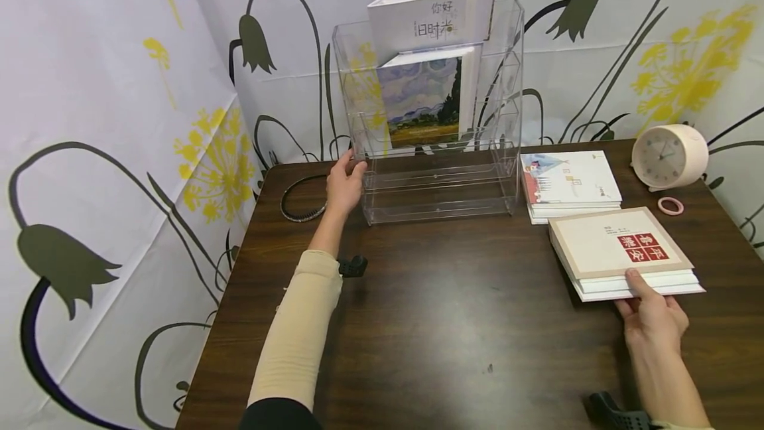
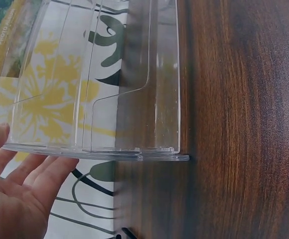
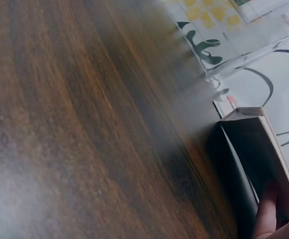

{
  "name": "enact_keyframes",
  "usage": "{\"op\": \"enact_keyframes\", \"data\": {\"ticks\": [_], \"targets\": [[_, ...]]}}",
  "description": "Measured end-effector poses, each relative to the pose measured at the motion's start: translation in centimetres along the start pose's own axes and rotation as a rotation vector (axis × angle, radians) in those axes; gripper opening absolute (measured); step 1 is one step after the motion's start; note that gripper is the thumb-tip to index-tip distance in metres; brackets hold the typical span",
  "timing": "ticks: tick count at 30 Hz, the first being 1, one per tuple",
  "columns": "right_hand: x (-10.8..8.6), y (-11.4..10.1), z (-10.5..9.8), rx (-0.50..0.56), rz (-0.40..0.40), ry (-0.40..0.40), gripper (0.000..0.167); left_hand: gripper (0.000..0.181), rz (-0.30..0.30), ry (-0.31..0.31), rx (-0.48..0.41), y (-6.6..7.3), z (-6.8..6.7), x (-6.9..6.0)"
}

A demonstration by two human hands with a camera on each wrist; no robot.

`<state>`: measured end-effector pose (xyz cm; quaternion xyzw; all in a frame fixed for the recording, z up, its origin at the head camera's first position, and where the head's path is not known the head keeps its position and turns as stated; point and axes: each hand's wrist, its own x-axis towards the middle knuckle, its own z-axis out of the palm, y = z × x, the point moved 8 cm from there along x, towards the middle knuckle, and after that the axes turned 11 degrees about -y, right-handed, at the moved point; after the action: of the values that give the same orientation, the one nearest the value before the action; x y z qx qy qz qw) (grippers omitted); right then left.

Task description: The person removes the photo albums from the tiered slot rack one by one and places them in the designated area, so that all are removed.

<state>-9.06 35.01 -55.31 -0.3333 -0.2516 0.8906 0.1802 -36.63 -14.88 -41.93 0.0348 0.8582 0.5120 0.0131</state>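
A clear acrylic display rack stands upright at the back of the table. My left hand is at its left side; in the left wrist view the fingers lie along the outside of the clear side panel, the thumb at its other face. My right hand grips a small stack of books by the front edge, thumb on top and fingers underneath. The top cover is beige with red square characters. In the right wrist view the stack appears tilted, with its underside dark.
Books with a painted landscape cover and a white cover stand in the rack's tiers. Another book stack lies right of the rack. Nearby are a round clock and a pink ring. A dark hoop lies at left.
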Motion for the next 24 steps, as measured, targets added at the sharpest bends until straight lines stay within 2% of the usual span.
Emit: {"op": "enact_keyframes", "data": {"ticks": [4, 8, 16, 19, 24], "targets": [[0.2, -0.1, -0.2, -0.041, 0.021, 0.017, 0.041, 0.048, 0.012, -0.002, -0.007, 0.2, 0.0, 0.0], [0.2, -0.3, -0.6, -0.129, 0.060, 0.036, 0.039, 0.049, 0.004, -0.009, 0.003, 0.0, 0.0, 0.0], [0.1, -1.1, -1.2, -0.426, 0.166, 0.000, 0.032, 0.048, 0.017, -0.008, -0.001, 0.1, 0.0, -0.1], [0.1, -1.3, -1.3, -0.515, 0.216, -0.063, 0.032, 0.049, 0.012, -0.012, -0.007, 0.1, 0.0, -0.1], [0.2, -1.3, -1.1, -0.681, 0.325, -0.268, 0.032, 0.049, 0.006, -0.011, -0.012, 0.0, 0.0, -0.2]]}}
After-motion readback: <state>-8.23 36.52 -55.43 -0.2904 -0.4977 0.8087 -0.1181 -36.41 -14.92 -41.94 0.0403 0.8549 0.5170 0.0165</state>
